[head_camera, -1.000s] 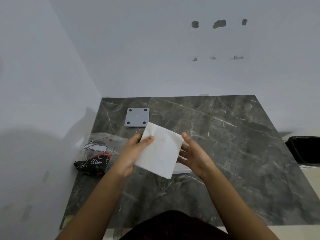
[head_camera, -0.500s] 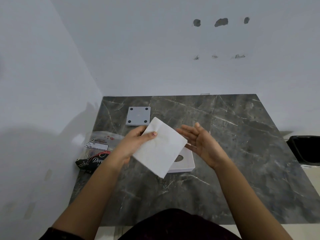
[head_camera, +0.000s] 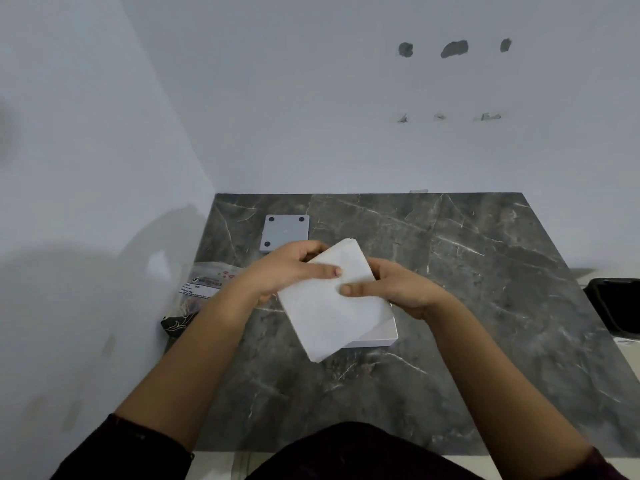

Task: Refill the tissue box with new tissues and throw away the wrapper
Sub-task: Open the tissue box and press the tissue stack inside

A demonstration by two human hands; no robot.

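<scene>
Both hands hold a square stack of white tissues [head_camera: 329, 317] above the table, tilted. My left hand [head_camera: 287, 268] grips its upper left edge with the thumb on top. My right hand [head_camera: 398, 289] grips the right edge, thumb pressed on the stack. Under the stack lies the white tissue box shell [head_camera: 381, 332], mostly hidden; only its front right corner shows. The grey box base [head_camera: 285, 232] with black corner feet lies further back on the left. The clear plastic wrapper [head_camera: 207, 280] lies at the table's left edge, partly behind my left forearm.
The dark marble table [head_camera: 467, 289] stands in a corner of white walls. A black printed packet [head_camera: 176, 322] lies beside the wrapper at the left edge. A black bin [head_camera: 620, 303] stands off the table's right side.
My right hand, which was open beside the stack, has come back and closed on its right edge. The stack has turned slightly and dropped lower over the white box shell.
</scene>
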